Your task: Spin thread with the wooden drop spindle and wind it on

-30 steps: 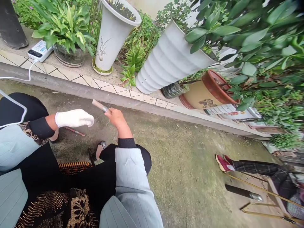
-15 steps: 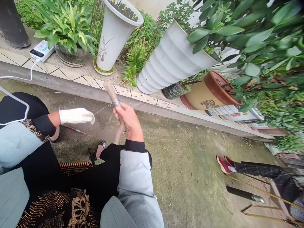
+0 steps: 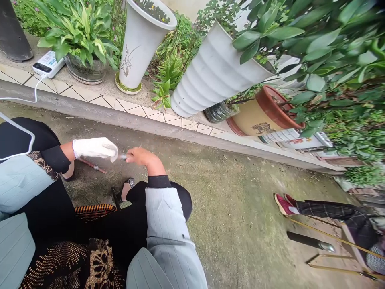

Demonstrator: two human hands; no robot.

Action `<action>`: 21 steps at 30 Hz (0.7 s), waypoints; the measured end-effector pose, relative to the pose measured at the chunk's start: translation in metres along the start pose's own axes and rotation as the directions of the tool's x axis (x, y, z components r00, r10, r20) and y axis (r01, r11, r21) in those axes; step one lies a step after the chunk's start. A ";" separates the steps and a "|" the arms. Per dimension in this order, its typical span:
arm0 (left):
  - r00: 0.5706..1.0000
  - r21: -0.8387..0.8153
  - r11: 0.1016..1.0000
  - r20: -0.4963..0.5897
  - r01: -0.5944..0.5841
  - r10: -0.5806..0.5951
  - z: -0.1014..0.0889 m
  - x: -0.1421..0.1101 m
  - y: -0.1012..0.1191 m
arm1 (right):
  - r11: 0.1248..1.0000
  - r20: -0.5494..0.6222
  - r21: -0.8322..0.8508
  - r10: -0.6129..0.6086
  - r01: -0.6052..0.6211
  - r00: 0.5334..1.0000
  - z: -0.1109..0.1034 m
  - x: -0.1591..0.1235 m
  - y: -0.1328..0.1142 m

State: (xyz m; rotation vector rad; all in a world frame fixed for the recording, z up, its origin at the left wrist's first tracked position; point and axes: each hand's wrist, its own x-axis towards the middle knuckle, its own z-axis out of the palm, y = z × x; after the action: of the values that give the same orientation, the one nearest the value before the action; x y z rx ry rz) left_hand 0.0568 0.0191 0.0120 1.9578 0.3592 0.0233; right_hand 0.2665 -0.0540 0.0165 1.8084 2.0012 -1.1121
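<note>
Spreading right across my view is the grey-green, weathered concrete ground (image 3: pixel 234 192), which I face from between my own black-trousered knees. Along its far side runs a low concrete ledge faced with cream tiles (image 3: pixel 110 101). On it leans, to my eye, a tall white pot with ribbed sides (image 3: pixel 207 76). Off to my right, well apart from me, another person's dark checked trouser leg (image 3: pixel 319 209) ends in a maroon shoe (image 3: pixel 282 204). Back on the ledge are a white tapered pot painted with a spray of grass (image 3: pixel 140 44) and a tan round pot with a red-brown rim (image 3: pixel 252 116). My left hand (image 3: pixel 95 148), in a white knitted glove, has its fingers bent downward; I cannot tell whether they pinch anything. My bare right hand (image 3: pixel 140 155) is closed, thumb and fingers clamped on a pale rod bound with a silvery band (image 3: pixel 123 157). A white rectangular power bank (image 3: pixel 49 64) with a white cable lies on the ledge. Below my glove, a thin reddish-brown stick (image 3: pixel 92 165) rests on the ground. The pale rod's blurred tip points at the glove, between my hands; whether they touch I cannot say.
</note>
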 end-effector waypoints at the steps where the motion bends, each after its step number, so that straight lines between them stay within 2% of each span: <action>1: 0.999 -0.042 0.999 0.046 0.015 -0.013 -0.003 0.000 0.000 | 0.997 0.125 0.052 -0.063 0.057 0.990 0.001 -0.001 -0.003; 3: 0.996 -0.124 0.992 0.091 0.019 -0.008 -0.008 0.000 -0.001 | 0.964 0.316 0.224 -0.214 0.146 0.924 0.000 -0.005 -0.006; 4: 0.998 -0.132 0.991 0.069 0.014 -0.005 -0.009 0.000 -0.003 | 0.927 0.353 0.328 -0.298 0.181 0.887 -0.002 -0.009 -0.007; 5: 0.999 -0.126 0.992 0.050 0.010 -0.004 -0.010 0.000 -0.006 | 0.875 0.330 0.435 -0.375 0.213 0.866 -0.005 -0.013 -0.005; 6: 0.999 -0.110 0.994 0.036 0.015 -0.011 -0.010 0.000 -0.008 | 0.807 0.250 0.536 -0.430 0.246 0.867 -0.009 -0.018 -0.003; 7: 0.999 -0.085 0.996 0.029 0.026 -0.024 -0.008 0.001 -0.012 | 0.727 0.121 0.626 -0.445 0.280 0.887 -0.012 -0.023 -0.001; 9: 0.997 -0.028 0.997 0.033 0.069 -0.068 -0.001 0.002 -0.017 | 0.585 -0.167 0.734 -0.336 0.344 0.927 -0.019 -0.030 0.006; 11: 0.996 -0.005 0.997 0.053 0.076 -0.076 0.009 0.005 -0.021 | 0.530 -0.346 0.759 -0.164 0.378 0.924 -0.022 -0.030 0.012; 12: 0.994 -0.030 0.996 0.068 0.082 -0.080 0.014 0.006 -0.021 | 0.546 -0.391 0.750 -0.090 0.374 0.916 -0.022 -0.028 0.013; 14: 0.995 -0.112 0.991 0.078 0.076 -0.067 0.022 0.009 -0.019 | 0.664 -0.440 0.682 0.038 0.307 0.897 -0.020 -0.019 0.015; 16: 0.989 -0.067 0.996 0.144 0.051 -0.041 0.024 0.010 -0.016 | 0.839 -0.485 0.519 0.132 0.163 0.865 -0.015 -0.008 0.013; 18: 0.988 0.030 1.000 0.152 0.006 -0.011 0.022 0.010 -0.013 | 0.955 -0.504 0.297 0.179 -0.025 0.845 -0.009 0.002 0.008; 19: 0.989 0.082 0.997 0.151 -0.007 -0.006 0.019 0.010 -0.012 | 0.975 -0.492 0.192 0.193 -0.110 0.849 -0.007 0.005 0.005; 21: 0.989 0.190 0.982 0.144 -0.008 -0.019 0.015 0.009 -0.011 | 0.975 -0.404 0.015 0.208 -0.220 0.891 -0.001 0.011 -0.001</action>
State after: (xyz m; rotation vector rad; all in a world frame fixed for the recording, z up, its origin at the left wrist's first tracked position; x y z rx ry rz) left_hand 0.0653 0.0122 -0.0053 2.1331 0.2785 -0.1627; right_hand 0.2635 -0.0443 0.0108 2.3278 1.9355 -0.6782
